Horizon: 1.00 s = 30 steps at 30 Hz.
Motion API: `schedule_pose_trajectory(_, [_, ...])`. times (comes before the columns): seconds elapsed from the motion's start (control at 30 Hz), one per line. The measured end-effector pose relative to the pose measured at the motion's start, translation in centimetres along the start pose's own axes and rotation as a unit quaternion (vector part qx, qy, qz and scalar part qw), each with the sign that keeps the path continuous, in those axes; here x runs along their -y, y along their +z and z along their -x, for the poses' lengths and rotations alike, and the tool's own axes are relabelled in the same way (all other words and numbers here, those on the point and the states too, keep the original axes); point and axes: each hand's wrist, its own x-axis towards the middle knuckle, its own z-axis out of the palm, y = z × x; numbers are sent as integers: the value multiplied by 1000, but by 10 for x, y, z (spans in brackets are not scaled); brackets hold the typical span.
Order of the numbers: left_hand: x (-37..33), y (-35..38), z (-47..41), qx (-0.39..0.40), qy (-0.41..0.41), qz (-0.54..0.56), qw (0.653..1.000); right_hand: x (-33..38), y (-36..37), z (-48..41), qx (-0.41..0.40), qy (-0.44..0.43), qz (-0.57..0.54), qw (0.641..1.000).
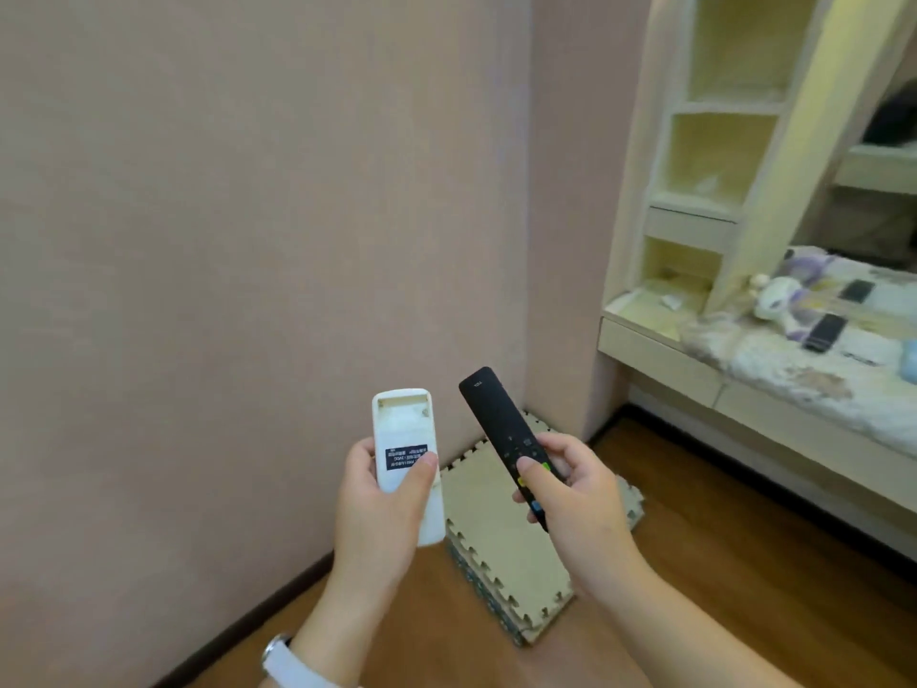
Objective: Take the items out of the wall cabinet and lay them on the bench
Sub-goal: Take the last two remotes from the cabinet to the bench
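Observation:
My left hand (384, 513) grips a white remote (404, 429) turned back-side up, its battery bay uncovered and a black label showing. My right hand (575, 494) holds a black remote (496, 419) with coloured buttons, thumb on its face. Both are in front of a pink wall. At the upper right stands the cream wall cabinet (714, 156) with open shelves. Below it runs the bench (774, 355) under a patterned cover, with two dark flat devices (826, 332) and a white plush toy (781, 300) lying on it.
A stack of beige foam puzzle mats (501, 553) lies on the wooden floor (734, 563) by the wall corner. A white scrap (670, 301) lies on the cabinet's lowest shelf. A pale blue object (909, 362) shows at the right edge of the bench.

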Motion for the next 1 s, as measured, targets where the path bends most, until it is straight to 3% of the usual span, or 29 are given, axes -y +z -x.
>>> schedule_pose_trajectory(0.37, [-27, 241, 31, 198, 32, -16, 980, 12, -232, -28, -175, 33, -46, 983])
schedule_pose_trajectory(0.73, [-13, 416, 27, 362, 39, -27, 931, -14, -354, -47, -351, 91, -56, 930])
schedule_pose_trajectory(1.0, [-13, 547, -18, 471, 12, 4, 882, -6, -423, -116, -470, 113, -46, 874])
